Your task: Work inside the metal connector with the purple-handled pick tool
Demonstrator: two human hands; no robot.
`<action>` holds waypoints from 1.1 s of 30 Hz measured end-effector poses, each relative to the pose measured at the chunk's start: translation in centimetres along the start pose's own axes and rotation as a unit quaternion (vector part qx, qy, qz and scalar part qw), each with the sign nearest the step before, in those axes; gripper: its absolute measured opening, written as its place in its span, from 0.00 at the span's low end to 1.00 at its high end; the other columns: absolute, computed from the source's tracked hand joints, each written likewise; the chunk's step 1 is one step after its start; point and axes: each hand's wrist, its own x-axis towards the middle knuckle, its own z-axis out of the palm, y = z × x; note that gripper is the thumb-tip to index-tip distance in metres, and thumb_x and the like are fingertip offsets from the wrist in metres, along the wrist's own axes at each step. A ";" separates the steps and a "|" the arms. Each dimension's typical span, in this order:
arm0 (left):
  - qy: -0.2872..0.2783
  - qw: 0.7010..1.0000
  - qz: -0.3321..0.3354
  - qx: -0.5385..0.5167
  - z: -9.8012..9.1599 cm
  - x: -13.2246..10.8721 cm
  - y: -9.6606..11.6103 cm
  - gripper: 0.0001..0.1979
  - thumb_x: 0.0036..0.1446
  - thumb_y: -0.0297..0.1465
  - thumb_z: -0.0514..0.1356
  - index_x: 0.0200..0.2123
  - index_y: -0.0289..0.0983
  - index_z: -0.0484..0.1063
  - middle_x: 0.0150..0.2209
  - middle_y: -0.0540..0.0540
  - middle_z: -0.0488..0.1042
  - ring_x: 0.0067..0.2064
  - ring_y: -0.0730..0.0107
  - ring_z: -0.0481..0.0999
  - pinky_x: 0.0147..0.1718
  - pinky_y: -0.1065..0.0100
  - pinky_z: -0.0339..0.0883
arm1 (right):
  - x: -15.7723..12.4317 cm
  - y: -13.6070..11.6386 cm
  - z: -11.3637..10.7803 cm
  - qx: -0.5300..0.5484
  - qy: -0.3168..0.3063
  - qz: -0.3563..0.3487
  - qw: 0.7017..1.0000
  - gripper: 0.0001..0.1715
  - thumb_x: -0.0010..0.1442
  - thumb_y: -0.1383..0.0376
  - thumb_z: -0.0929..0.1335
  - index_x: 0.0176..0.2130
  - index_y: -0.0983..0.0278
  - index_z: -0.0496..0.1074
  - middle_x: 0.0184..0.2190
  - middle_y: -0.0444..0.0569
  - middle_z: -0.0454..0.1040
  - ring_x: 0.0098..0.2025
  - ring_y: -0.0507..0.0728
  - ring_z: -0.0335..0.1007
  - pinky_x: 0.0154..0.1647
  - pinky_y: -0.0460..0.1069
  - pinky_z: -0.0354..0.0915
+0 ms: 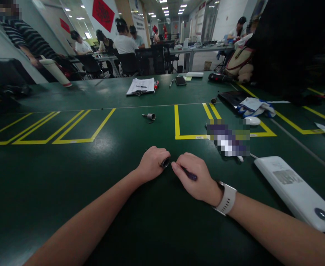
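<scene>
My left hand (152, 163) is wrapped round a small dark cylindrical part (165, 162), whose round open end faces my other hand. Just to the right, my right hand (194, 175) grips a slim tool with a dark purple handle (190, 174); its tip points toward the cylindrical part. A thin gap seems to separate the two hands, and whether the tip touches the part cannot be told. Farther forward on the green table (118, 229) lies another metal cylindrical part (151, 116) with a thin shaft pointing left.
A white power bank (298, 190) lies at the right, near a blurred purple object (227, 138) and a white mouse (252, 120). Cloth gloves (256, 107), a clipboard with papers (141, 86) and a red screwdriver (156, 87) lie farther back. People sit beyond the table.
</scene>
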 end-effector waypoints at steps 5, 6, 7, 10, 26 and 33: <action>-0.008 1.000 0.019 0.000 0.0 0.0 0.2 0.06 0.52 0.23 0.51 0.25 0.35 0.65 0.24 0.50 0.67 0.28 0.71 0.65 0.29 0.68 0.54 | 0.7 0.9 -0.1 0.137 0.025 0.101 0.985 0.18 0.58 0.65 0.63 0.18 0.64 0.64 0.17 0.42 0.64 0.23 0.51 0.60 0.27 0.48 0.56; -0.008 1.000 0.018 -0.012 0.0 -0.1 0.1 0.06 0.52 0.23 0.51 0.25 0.35 0.65 0.24 0.50 0.67 0.27 0.71 0.65 0.29 0.68 0.54 | 0.9 1.3 -0.1 0.195 0.031 0.133 0.971 0.18 0.58 0.65 0.63 0.18 0.64 0.65 0.17 0.42 0.65 0.22 0.51 0.61 0.27 0.48 0.57; -0.006 1.000 0.015 -0.025 0.1 -0.1 0.0 0.06 0.52 0.23 0.51 0.25 0.35 0.64 0.24 0.50 0.67 0.27 0.72 0.65 0.29 0.68 0.54 | 1.1 1.7 0.0 0.251 0.037 0.161 0.954 0.17 0.57 0.64 0.64 0.18 0.64 0.66 0.16 0.42 0.65 0.22 0.51 0.61 0.26 0.47 0.57; 0.008 0.998 0.001 -0.066 0.2 -0.2 -0.3 0.04 0.52 0.24 0.52 0.26 0.35 0.64 0.25 0.51 0.67 0.27 0.73 0.65 0.30 0.69 0.55 | 1.3 2.5 0.3 0.376 0.060 0.234 0.895 0.15 0.55 0.64 0.66 0.19 0.65 0.69 0.14 0.41 0.66 0.19 0.50 0.61 0.22 0.46 0.55; 0.040 0.992 -0.014 -0.118 0.2 -0.2 -0.7 0.03 0.52 0.26 0.54 0.26 0.35 0.65 0.26 0.51 0.68 0.29 0.73 0.67 0.33 0.69 0.58 | 1.4 3.2 0.7 0.484 0.083 0.293 0.820 0.13 0.52 0.65 0.68 0.19 0.66 0.70 0.14 0.42 0.67 0.18 0.48 0.61 0.20 0.44 0.54; 0.023 0.995 -0.005 -0.098 0.2 -0.2 -0.6 0.03 0.52 0.25 0.54 0.26 0.35 0.65 0.26 0.51 0.68 0.28 0.72 0.67 0.33 0.68 0.58 | 1.4 3.0 0.6 0.483 0.112 0.288 0.819 0.13 0.49 0.65 0.67 0.17 0.65 0.68 0.12 0.40 0.63 0.16 0.47 0.57 0.17 0.44 0.51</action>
